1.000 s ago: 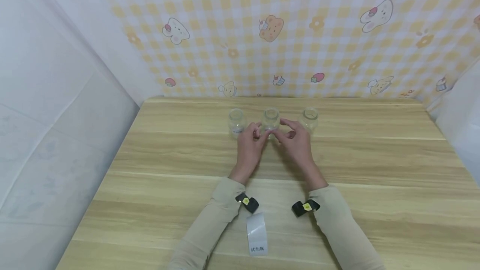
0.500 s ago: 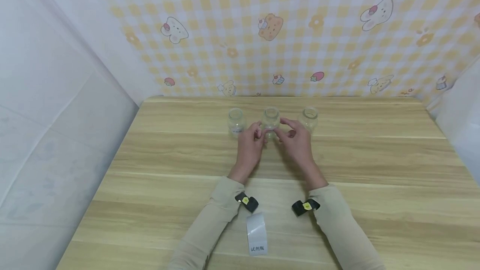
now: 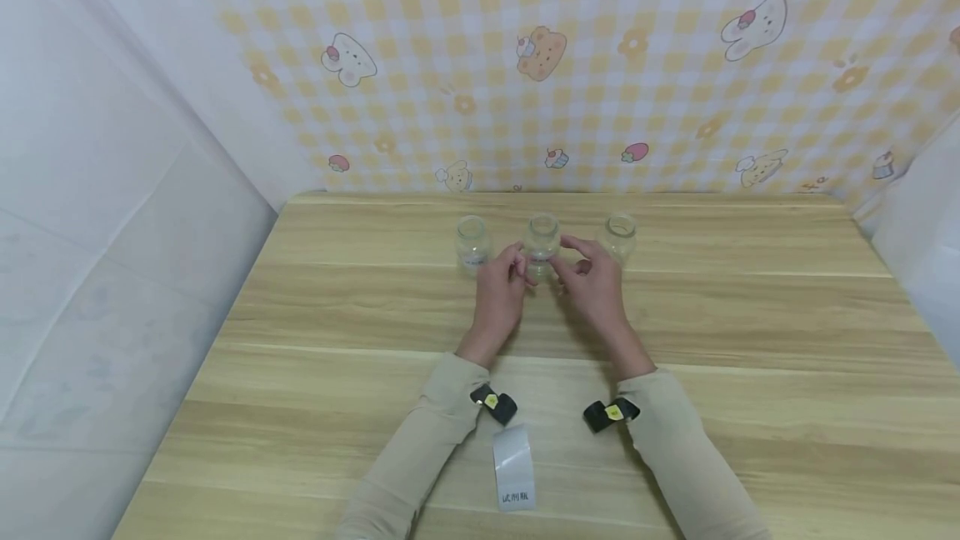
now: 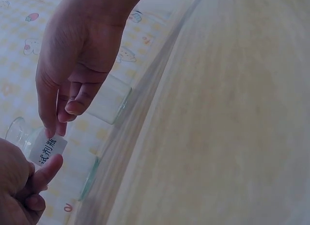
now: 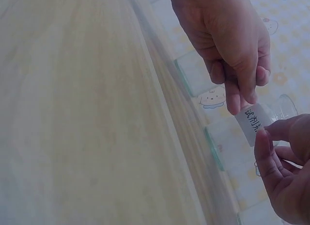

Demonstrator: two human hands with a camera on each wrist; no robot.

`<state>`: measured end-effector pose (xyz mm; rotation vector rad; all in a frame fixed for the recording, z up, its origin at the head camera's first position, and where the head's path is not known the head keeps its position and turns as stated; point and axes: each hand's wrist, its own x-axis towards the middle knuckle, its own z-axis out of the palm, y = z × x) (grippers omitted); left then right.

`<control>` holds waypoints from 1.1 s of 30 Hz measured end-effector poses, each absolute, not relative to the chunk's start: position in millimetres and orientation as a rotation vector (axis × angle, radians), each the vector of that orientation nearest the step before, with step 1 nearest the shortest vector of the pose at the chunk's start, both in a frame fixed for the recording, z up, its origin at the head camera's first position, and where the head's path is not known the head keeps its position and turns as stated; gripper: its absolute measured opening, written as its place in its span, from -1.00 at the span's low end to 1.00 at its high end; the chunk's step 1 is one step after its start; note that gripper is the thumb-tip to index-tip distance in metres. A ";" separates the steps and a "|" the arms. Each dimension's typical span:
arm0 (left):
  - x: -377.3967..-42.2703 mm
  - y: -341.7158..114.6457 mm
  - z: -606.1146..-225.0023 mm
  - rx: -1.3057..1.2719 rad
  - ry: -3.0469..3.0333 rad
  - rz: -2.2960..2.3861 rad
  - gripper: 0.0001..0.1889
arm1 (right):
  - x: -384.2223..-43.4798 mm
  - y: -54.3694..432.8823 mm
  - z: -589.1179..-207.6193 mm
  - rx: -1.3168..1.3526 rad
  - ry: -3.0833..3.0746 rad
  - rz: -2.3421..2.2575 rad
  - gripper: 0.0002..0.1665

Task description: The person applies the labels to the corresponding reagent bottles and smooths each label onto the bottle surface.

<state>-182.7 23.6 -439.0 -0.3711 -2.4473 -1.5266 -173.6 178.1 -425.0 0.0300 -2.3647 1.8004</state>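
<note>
- Pinching the middle reagent bottle (image 3: 542,238) in the head view, the right hand (image 3: 600,286) keeps its thumb on the near side and its index finger along the right side. The left hand (image 3: 501,290) is close against the bottle's left side, fingers loosely bent; whether they grip the glass I cannot tell.
- In the same view, that bottle stands upright on the far part of the wooden table (image 3: 337,298), between the left bottle (image 3: 472,242), which also bears a label, and the right bottle (image 3: 617,242), partly behind the right hand. A label strip (image 3: 514,469) lies on the near part.
- Also from the head: a second ago the thumbs met across the bottle's near side; now the left thumb has drawn back left, and the bottle label (image 3: 540,258) shows between the hands. I judge that it is already on the glass and being pressed down.
- Left wrist: the lettering reads 试剂瓶. A right fingertip touches the label's right end; a left finger lies by its left end.
- Right wrist: the right fingertips stand narrow, close together at the label's right end; the left fingertips are just beside its left end, contact uncertain.
</note>
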 end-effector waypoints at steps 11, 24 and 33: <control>-182.6 25.8 -438.9 -0.369 -2.427 -1.534 -0.67 | -173.5 176.2 -423.6 0.007 -2.386 1.805 -0.41; -185.6 26.5 -437.7 -0.373 -2.453 -1.499 -0.62 | -174.5 176.0 -425.6 -0.007 -2.387 1.782 -0.49; -185.1 25.6 -437.0 -0.369 -2.472 -1.481 -0.63 | -172.2 175.6 -425.1 0.006 -2.383 1.798 -0.46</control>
